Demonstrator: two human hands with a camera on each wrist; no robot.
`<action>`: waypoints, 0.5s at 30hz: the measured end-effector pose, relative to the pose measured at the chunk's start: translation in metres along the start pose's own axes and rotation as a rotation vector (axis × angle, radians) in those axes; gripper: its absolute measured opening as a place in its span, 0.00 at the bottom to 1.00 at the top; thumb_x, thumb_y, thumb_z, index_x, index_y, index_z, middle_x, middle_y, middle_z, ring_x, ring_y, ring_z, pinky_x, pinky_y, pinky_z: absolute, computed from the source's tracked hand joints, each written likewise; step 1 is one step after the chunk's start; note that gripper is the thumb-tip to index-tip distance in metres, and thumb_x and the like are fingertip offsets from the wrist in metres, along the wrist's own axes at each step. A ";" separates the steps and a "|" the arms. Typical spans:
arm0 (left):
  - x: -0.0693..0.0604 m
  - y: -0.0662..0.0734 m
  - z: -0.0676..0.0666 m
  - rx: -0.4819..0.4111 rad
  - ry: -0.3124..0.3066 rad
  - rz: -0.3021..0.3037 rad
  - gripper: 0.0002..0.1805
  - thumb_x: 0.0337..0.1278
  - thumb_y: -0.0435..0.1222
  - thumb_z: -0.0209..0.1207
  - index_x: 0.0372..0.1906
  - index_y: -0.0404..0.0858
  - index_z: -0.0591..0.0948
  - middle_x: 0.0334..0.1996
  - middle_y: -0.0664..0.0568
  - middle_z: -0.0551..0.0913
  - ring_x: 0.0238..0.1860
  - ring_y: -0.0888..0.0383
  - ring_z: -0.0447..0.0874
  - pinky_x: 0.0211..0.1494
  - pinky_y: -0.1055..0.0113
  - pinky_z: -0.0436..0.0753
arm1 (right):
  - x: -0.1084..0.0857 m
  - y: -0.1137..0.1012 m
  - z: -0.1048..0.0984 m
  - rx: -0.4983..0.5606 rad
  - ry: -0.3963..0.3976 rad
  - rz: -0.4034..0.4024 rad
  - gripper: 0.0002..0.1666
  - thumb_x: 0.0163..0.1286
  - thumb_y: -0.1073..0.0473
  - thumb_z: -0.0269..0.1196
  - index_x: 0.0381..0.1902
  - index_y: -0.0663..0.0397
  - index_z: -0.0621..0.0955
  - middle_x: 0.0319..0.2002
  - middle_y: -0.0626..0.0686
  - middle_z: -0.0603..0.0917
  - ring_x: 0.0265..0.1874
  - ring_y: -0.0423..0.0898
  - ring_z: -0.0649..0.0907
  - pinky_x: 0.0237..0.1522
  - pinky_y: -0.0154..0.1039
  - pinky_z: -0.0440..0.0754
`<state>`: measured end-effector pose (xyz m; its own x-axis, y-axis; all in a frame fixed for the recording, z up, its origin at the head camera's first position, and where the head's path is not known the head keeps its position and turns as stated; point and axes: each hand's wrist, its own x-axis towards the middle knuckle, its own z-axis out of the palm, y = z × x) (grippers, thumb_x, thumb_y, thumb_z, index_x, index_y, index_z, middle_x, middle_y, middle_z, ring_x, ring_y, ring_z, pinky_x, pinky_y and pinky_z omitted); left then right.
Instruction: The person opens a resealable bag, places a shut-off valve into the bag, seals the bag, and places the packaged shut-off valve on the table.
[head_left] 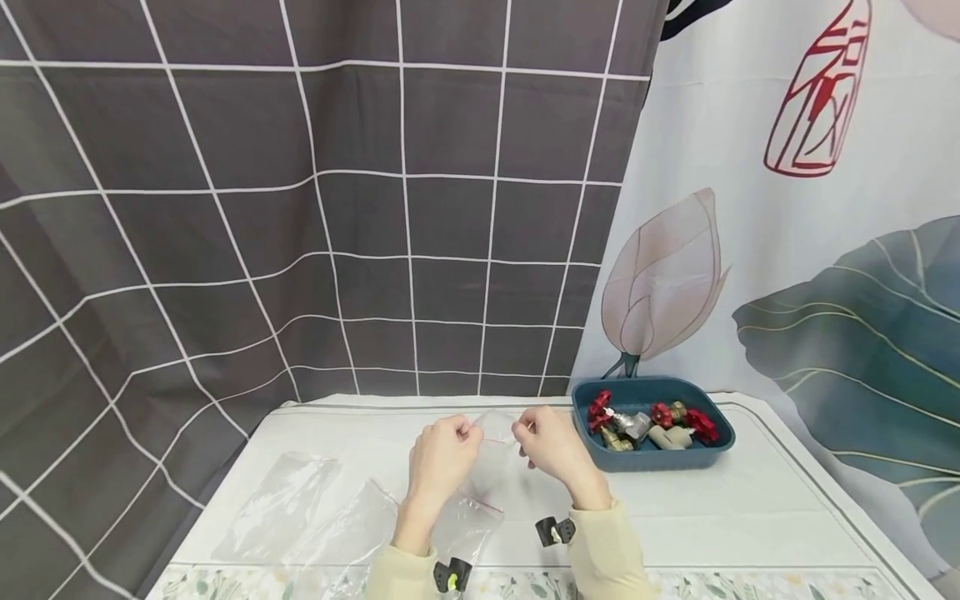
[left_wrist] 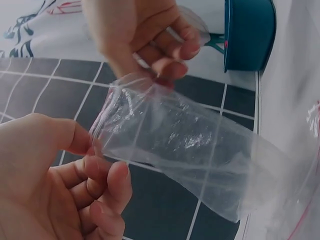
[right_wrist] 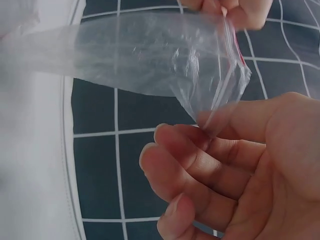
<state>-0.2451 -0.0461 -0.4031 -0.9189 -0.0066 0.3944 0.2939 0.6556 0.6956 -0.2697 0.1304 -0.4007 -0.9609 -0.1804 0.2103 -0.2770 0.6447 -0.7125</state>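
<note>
A clear zip-lock bag (left_wrist: 190, 135) with a red line along its mouth hangs between my two hands above the table. My left hand (head_left: 442, 458) pinches one corner of the mouth between thumb and index finger. At the opposite corner my right hand (head_left: 553, 446) pinches the plastic the same way, its other fingers loosely bent, as the right wrist view shows. The bag (right_wrist: 150, 55) looks flat and see-through, with nothing visible inside. More clear zip-lock bags (head_left: 277, 504) lie on the table to the left of and beneath my left forearm.
A blue tray (head_left: 660, 461) stands at the table's back right, close to my right hand. Several valves with red handwheels (head_left: 701, 425) and metal or pale fittings lie in it. The white table (head_left: 720, 517) backs onto a dark checked curtain (head_left: 450, 217) and a printed white one.
</note>
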 end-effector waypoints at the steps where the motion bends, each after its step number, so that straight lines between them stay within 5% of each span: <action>1: 0.000 -0.001 -0.001 0.003 -0.002 0.002 0.21 0.57 0.36 0.56 0.12 0.48 0.64 0.06 0.64 0.60 0.10 0.66 0.55 0.13 0.73 0.56 | 0.000 0.002 -0.001 0.011 -0.002 0.011 0.11 0.68 0.65 0.57 0.26 0.57 0.81 0.16 0.51 0.80 0.12 0.47 0.80 0.16 0.37 0.75; 6: 0.000 0.000 -0.002 0.011 -0.027 0.007 0.22 0.53 0.36 0.57 0.10 0.49 0.61 0.04 0.65 0.58 0.10 0.67 0.53 0.14 0.73 0.54 | 0.001 0.010 -0.003 0.055 -0.006 0.046 0.11 0.69 0.66 0.57 0.28 0.59 0.82 0.17 0.52 0.80 0.13 0.47 0.80 0.16 0.37 0.75; 15: 0.000 0.004 -0.005 0.068 0.009 0.079 0.23 0.47 0.35 0.59 0.09 0.50 0.59 0.05 0.67 0.55 0.10 0.68 0.52 0.15 0.72 0.55 | 0.008 0.017 0.006 0.088 -0.008 -0.013 0.11 0.68 0.67 0.57 0.26 0.61 0.82 0.16 0.50 0.80 0.12 0.45 0.80 0.16 0.37 0.74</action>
<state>-0.2428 -0.0474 -0.3973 -0.8909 0.0405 0.4524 0.3466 0.7042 0.6196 -0.2823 0.1358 -0.4155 -0.9571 -0.1945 0.2149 -0.2887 0.5745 -0.7659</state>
